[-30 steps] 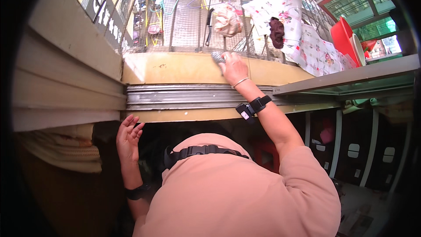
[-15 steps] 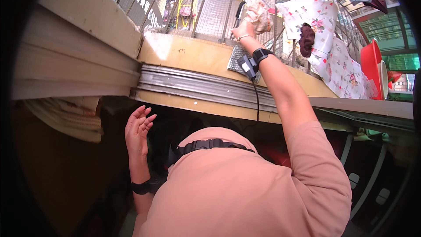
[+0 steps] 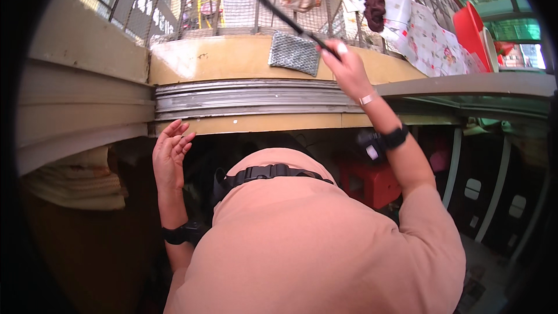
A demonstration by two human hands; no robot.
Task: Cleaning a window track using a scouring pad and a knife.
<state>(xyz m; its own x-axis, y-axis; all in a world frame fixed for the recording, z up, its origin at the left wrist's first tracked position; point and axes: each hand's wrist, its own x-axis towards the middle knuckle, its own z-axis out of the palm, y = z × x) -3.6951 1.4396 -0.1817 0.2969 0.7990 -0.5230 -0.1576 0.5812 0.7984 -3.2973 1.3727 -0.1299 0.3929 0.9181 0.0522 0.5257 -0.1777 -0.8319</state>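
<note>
The right hand [image 3: 347, 67] pinches a thin black handle [image 3: 289, 18] whose mesh pad [image 3: 294, 53] looks light and floppy; the left hand [image 3: 170, 154] hangs open.

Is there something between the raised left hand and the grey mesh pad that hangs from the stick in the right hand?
Nothing visible blocks it. The left hand is open below the metal window track; the grey mesh pad hangs above the track against the yellow ledge, held by the right hand.
</note>
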